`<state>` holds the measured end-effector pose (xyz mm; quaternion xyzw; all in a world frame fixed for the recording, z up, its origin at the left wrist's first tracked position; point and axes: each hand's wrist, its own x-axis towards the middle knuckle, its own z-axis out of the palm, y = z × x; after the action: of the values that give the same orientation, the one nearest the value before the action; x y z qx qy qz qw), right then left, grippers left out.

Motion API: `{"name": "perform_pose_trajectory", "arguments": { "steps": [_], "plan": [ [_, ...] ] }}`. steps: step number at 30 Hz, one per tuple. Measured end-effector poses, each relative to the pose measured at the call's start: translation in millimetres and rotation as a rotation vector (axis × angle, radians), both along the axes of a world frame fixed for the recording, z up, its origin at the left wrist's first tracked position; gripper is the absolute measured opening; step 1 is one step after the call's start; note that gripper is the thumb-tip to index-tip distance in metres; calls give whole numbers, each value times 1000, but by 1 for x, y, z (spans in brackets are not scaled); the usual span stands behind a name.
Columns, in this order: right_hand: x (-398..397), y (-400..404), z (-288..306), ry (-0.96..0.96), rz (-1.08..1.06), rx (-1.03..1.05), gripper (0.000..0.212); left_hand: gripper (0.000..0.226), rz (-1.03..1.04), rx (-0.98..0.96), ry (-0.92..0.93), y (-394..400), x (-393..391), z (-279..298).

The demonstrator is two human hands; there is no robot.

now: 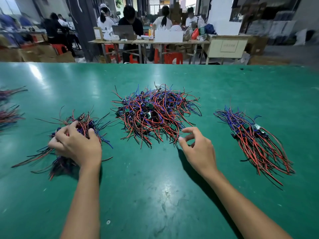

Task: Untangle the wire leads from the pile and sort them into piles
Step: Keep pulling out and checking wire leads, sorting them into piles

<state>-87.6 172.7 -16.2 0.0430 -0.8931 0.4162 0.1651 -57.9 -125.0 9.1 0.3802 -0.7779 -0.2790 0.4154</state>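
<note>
— How many heaps are on the green table [155, 187] right now?

— Three full ones in front of me. The big tangled pile [155, 112] sits in the middle, red, blue and black leads with little green boards mixed in. A sorted bundle [255, 140] lies off to my right, its wires all running one way. A third bunch [76, 135] is on my left. Two more blurred clumps [8, 107] poke in at the far left edge, so five in all.

— And your hands?

— Two, well apart. My left hand [77, 145] is down on the left bunch, fingers curled over the top of it and gripping the wires; loose ends fan out from under my palm on both sides.

— The right one?

— My right hand [196, 147] hovers just at the near right edge of the middle pile, fingers spread and loosely bent, holding nothing. My fingertips [185, 129] are right beside the closest red ends; whether they actually touch, I can't tell. The sorted bundle is well clear of that hand, further right.

— Anything behind?

— People sitting at benches across the room, blurred.
</note>
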Motion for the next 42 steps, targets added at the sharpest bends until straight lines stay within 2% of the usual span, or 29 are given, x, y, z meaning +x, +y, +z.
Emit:
{"name": "perform_pose_trajectory", "arguments": {
  "steps": [5, 9, 12, 16, 19, 22, 25, 27, 33, 35, 36, 38, 40, 42],
  "plan": [
    [-31, -11, 4, -8, -28, 109, 23, 26, -149, -147, 107, 35, -10, 8],
    [-47, -31, 8, -27, -38, 216, 33, 23, -400, -246, 155, 78, -14, 9],
    [-47, -33, 5, -40, -71, 220, 32, 24, -601, -334, 130, 100, -13, 2],
    [-41, -25, 2, 54, -59, 92, 24, 25, -779, -397, 11, 113, -13, -7],
    [-38, -23, 3, 34, 40, 27, 22, 25, -849, -373, -90, 121, -12, -13],
    [-37, -24, 4, 12, 140, -170, 22, 27, -864, -346, -157, 124, -9, -18],
    [-30, -21, 6, -55, 242, -419, 28, 36, -883, -340, -147, 123, -10, -17],
    [-22, -16, 7, -80, 327, -517, 23, 39, -932, -369, -137, 123, -10, -14],
    [-3, -1, 16, -108, 349, -650, 17, 16, -953, -424, -56, 124, -6, -4],
    [2, 4, 19, -109, 341, -674, 17, 11, -1006, -372, -26, 127, -4, -1],
    [4, 8, 20, -110, 326, -712, 17, 9, -1080, -268, -7, 130, -3, 0],
    [9, 15, 22, -146, 273, -844, 17, 8, -1236, 129, 50, 139, -1, 4],
    [11, 20, 25, -222, 241, -953, 18, 10, -1247, 416, 103, 145, 0, 7],
    [11, 21, 25, -258, 236, -972, 22, 10, -1205, 464, 119, 147, 0, 7]
  ]
}}
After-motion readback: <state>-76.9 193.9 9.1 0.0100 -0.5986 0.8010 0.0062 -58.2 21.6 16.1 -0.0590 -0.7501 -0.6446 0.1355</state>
